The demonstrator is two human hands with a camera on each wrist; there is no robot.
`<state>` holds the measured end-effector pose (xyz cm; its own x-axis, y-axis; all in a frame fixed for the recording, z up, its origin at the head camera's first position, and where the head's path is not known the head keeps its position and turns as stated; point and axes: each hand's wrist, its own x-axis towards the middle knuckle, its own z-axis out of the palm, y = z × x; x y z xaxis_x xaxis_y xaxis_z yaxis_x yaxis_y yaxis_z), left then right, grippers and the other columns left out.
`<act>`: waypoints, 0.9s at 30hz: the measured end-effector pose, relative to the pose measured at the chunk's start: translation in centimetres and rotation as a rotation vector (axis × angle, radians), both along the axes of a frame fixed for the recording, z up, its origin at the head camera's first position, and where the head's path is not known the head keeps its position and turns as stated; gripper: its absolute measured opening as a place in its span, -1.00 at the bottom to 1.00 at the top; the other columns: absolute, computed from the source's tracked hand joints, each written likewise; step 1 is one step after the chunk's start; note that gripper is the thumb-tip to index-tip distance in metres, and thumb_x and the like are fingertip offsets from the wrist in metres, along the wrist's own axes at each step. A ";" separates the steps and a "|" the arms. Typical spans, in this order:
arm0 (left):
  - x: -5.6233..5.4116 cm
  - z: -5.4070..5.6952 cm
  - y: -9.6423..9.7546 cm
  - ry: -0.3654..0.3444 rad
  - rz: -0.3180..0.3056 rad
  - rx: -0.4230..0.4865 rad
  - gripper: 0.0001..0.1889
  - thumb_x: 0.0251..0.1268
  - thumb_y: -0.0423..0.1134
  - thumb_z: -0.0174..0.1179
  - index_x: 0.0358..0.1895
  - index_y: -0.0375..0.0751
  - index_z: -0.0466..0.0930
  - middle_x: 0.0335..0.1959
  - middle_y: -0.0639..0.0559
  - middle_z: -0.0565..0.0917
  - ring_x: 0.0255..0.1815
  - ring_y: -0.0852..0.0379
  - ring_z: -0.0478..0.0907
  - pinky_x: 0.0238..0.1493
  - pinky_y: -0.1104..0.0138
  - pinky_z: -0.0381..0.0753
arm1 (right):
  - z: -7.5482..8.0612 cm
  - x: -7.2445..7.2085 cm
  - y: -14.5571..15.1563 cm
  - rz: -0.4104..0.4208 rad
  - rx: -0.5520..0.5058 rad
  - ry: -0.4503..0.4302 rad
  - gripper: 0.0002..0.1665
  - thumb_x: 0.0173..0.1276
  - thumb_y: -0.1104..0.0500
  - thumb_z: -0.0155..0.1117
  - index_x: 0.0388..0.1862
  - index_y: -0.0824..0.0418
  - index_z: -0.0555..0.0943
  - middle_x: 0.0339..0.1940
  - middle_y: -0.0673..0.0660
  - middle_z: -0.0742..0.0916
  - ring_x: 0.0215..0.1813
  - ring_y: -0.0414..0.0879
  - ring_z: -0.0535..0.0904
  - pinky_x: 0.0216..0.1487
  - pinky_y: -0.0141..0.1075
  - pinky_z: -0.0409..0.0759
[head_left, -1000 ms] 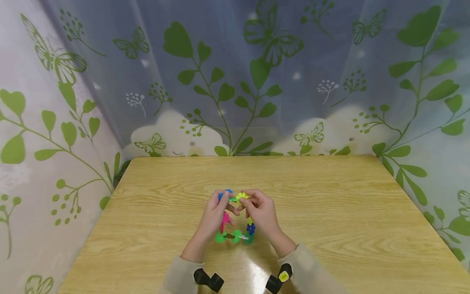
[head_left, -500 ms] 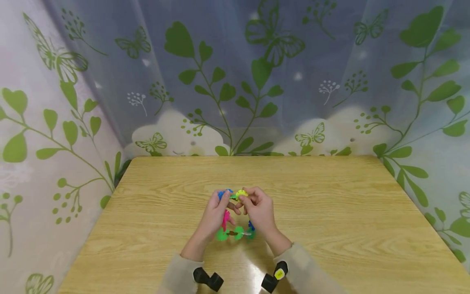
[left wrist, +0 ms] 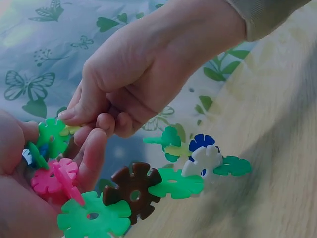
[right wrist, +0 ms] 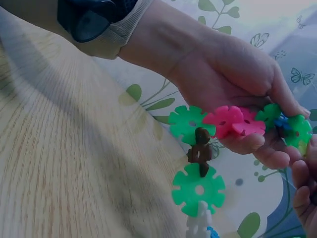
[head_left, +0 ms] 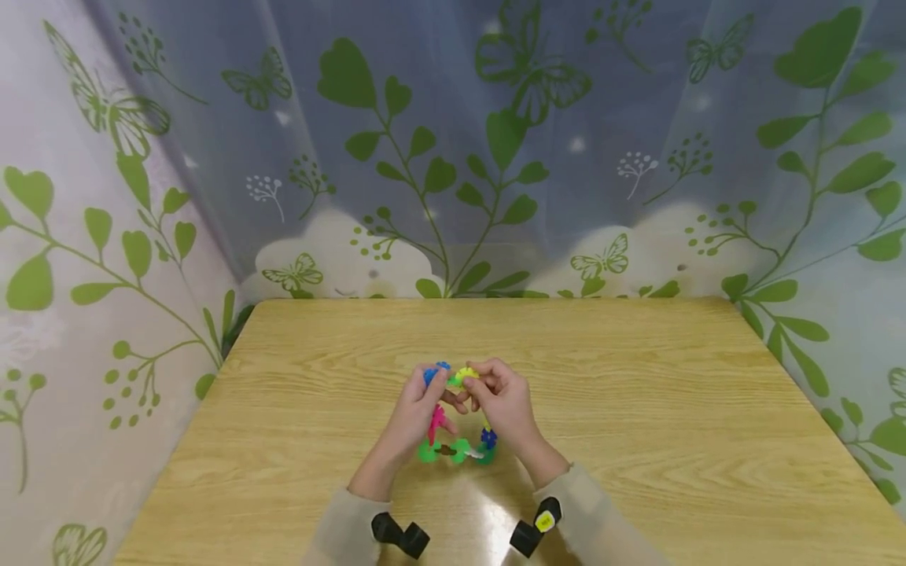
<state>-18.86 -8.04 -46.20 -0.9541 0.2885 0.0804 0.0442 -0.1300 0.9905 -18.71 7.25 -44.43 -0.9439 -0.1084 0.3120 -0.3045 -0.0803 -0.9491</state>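
Note:
A chain of interlocking plastic snowflake discs hangs from my two hands in a loose ring. My left hand grips it by the blue discs, thumb on top. My right hand pinches a yellow snowflake disc that meets a green disc held at the left fingers. Pink discs lie along the left palm. Lower down follow a green disc, a brown disc, another green disc and a white disc. A dark blue disc hangs below the right hand.
The wooden table spreads under both hands. Behind it and to the sides hangs a curtain printed with leaves and butterflies. A black wrist camera sits at the right sleeve, another black camera at the left.
Both hands stay nearly in place, with the same hold on the discs. The hanging part of the chain swings slightly to the right.

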 end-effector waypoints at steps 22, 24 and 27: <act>-0.3 -0.2 -1.2 -0.013 0.022 0.048 -0.65 0.43 -0.14 -0.01 0.01 -0.40 0.25 -0.30 -0.15 0.51 -0.52 0.09 0.55 -0.59 0.25 0.67 | 0.7 -0.2 0.7 0.073 0.209 0.021 -0.80 0.32 0.38 0.16 -0.11 0.46 0.56 -0.51 0.38 0.66 -0.54 0.34 0.45 -0.59 -0.46 0.47; -0.2 -0.2 -1.4 -0.025 0.034 0.053 -0.65 0.43 -0.14 0.00 0.01 -0.39 0.26 -0.32 -0.14 0.51 -0.54 0.09 0.55 -0.60 0.25 0.67 | 0.7 -0.2 0.9 0.070 0.216 0.020 -0.82 0.33 0.38 0.15 -0.11 0.44 0.56 -0.51 0.37 0.66 -0.56 0.32 0.44 -0.60 -0.41 0.48; -0.2 -0.3 -1.7 -0.029 0.057 0.053 -0.67 0.42 -0.14 0.01 0.00 -0.36 0.28 -0.31 -0.14 0.52 -0.55 0.09 0.56 -0.61 0.19 0.67 | 0.6 -0.4 1.1 0.067 0.221 0.018 -0.82 0.34 0.37 0.13 -0.12 0.44 0.56 -0.52 0.37 0.66 -0.59 0.22 0.45 -0.61 -0.32 0.52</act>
